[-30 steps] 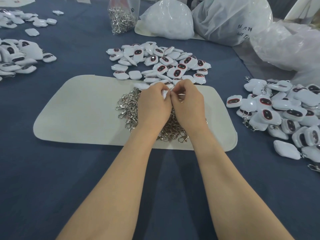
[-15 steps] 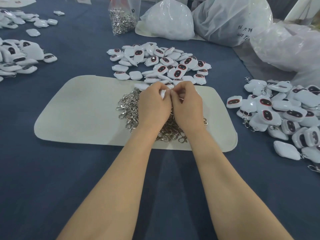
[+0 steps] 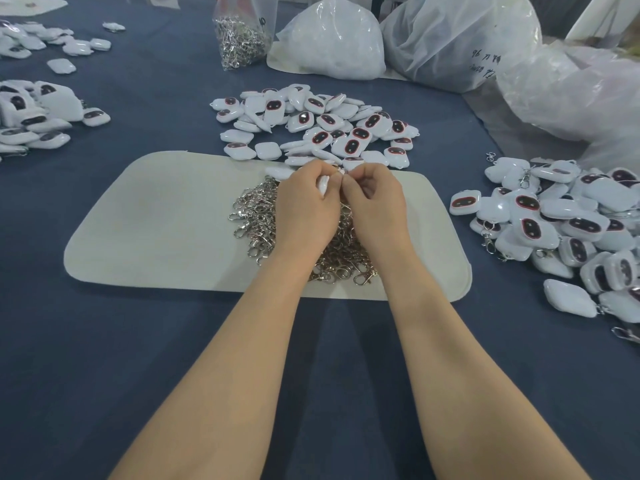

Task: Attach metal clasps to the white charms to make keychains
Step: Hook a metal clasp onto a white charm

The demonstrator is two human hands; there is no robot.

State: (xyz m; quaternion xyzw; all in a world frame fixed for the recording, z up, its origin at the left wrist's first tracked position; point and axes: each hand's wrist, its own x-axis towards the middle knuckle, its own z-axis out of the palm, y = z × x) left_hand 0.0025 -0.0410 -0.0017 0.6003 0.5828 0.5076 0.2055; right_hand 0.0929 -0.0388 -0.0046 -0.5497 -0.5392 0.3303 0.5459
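Above the clasp pile (image 3: 256,216) on the cream mat (image 3: 166,230), we see the left hand (image 3: 306,206) pinching a white charm (image 3: 322,184), the right hand (image 3: 375,209) pinching a metal clasp (image 3: 341,171) — both grips closed.

Mat (image 3: 156,237): mid-table (image 3: 104,375). Clasps (image 3: 256,216): heaped on mat. Left hand (image 3: 306,206), right hand (image 3: 375,206): together over the heap, holding a charm (image 3: 322,184) and, seemingly, a clasp (image 3: 341,172). Charm pile (image 3: 311,126): just behind mat. Left pile (image 3: 34,116), right pile (image 3: 561,220): flanking mat. Bags (image 3: 332,39): far edge.
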